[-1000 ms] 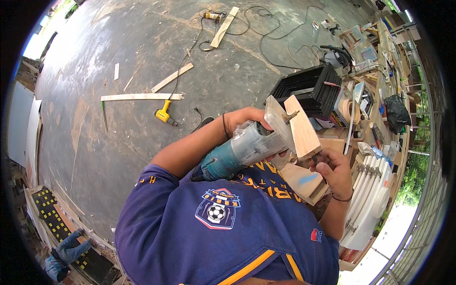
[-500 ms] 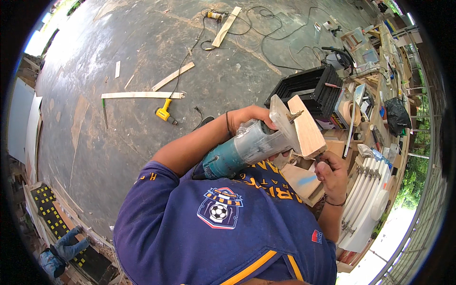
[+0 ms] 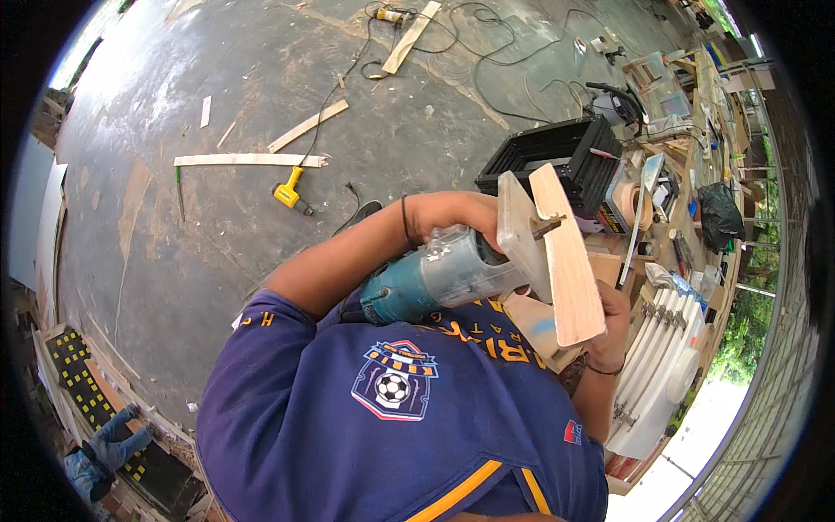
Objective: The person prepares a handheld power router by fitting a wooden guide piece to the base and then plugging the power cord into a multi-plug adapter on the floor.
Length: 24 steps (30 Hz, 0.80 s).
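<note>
My left hand [image 3: 457, 217] is wrapped round a teal trim router [image 3: 409, 287] with a clear plastic housing, held sideways against my shirt. Its clear base plate [image 3: 524, 235] faces right, and a bit [image 3: 548, 228] sticks out from it. Just beyond that plate stands a pale wooden piece [image 3: 572, 278] with a curved edge, close to the bit; whether they touch I cannot tell. My right hand [image 3: 614, 315] grips this piece from behind at its lower right, and some of its fingers are hidden.
A black crate [image 3: 557, 161] stands beyond my hands, beside a cluttered bench [image 3: 678, 200]. White panels with clamps [image 3: 657, 357] lie at right. On the floor are a yellow heat gun [image 3: 293, 191], wood strips [image 3: 248, 160] and cables. Another person's legs [image 3: 113, 444] show at lower left.
The wooden piece has turned and shifted along the router's base, its lower end now further down. My right hand has moved up behind it. The left hand keeps its hold on the router.
</note>
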Each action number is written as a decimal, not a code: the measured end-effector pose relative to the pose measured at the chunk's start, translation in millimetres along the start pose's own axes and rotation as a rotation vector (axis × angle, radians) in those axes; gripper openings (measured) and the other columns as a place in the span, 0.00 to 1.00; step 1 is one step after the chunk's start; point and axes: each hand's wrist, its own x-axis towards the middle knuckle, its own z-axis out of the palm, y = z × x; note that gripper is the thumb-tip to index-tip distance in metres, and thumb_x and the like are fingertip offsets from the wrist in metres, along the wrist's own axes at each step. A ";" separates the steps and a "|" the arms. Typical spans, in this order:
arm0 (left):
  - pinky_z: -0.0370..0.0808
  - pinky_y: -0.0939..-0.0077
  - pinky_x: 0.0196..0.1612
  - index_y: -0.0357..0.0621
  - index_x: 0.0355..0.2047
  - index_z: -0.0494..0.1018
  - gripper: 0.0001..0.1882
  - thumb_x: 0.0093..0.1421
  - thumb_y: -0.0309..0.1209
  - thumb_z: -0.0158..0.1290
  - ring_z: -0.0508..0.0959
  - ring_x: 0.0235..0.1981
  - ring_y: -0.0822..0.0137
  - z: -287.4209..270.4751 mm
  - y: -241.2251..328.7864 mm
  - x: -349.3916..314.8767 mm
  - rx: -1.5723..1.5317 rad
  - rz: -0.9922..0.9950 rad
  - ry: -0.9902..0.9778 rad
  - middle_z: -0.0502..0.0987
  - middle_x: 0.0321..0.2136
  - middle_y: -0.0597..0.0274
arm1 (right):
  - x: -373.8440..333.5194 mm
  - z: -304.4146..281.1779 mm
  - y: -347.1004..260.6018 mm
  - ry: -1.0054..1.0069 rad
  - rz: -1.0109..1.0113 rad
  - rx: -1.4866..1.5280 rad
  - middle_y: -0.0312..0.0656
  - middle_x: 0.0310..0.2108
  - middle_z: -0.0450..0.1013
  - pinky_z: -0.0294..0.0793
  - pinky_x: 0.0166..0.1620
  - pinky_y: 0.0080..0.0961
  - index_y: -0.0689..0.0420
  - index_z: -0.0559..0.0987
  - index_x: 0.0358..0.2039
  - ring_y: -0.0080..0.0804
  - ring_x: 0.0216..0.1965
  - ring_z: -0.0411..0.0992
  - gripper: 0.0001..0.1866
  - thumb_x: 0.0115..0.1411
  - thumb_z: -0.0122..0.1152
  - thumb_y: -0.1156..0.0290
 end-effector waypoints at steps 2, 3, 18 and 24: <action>0.73 0.73 0.47 0.31 0.48 0.70 0.27 0.49 0.32 0.62 0.75 0.45 0.67 11.3 7.6 1.6 -0.240 -0.187 0.122 0.76 0.45 0.55 | -3.9 -1.9 5.9 0.037 0.005 -0.041 0.27 0.19 0.59 0.51 0.24 0.16 0.63 0.72 0.25 0.14 0.21 0.54 0.21 0.50 0.66 0.55; 0.73 0.73 0.46 0.31 0.49 0.69 0.29 0.48 0.32 0.62 0.75 0.45 0.67 9.0 1.9 -0.5 -0.234 -0.175 0.108 0.76 0.45 0.55 | -4.2 -4.0 7.1 0.031 0.015 -0.046 0.27 0.18 0.58 0.51 0.24 0.16 0.63 0.72 0.25 0.14 0.21 0.54 0.22 0.50 0.66 0.55; 0.73 0.68 0.49 0.30 0.53 0.66 0.32 0.49 0.32 0.61 0.75 0.47 0.63 11.5 26.0 -0.5 -0.657 -0.326 0.024 0.74 0.49 0.50 | -3.0 -0.7 -16.9 -0.023 0.055 -0.115 0.26 0.18 0.59 0.51 0.23 0.15 0.65 0.75 0.30 0.13 0.20 0.54 0.16 0.52 0.63 0.63; 0.73 0.69 0.50 0.31 0.54 0.66 0.33 0.50 0.34 0.61 0.75 0.47 0.64 12.9 25.0 -0.7 -0.541 -0.294 0.089 0.74 0.49 0.51 | -1.8 3.1 -19.9 -0.019 0.048 -0.086 0.26 0.18 0.60 0.51 0.23 0.15 0.66 0.75 0.31 0.13 0.20 0.54 0.16 0.53 0.62 0.63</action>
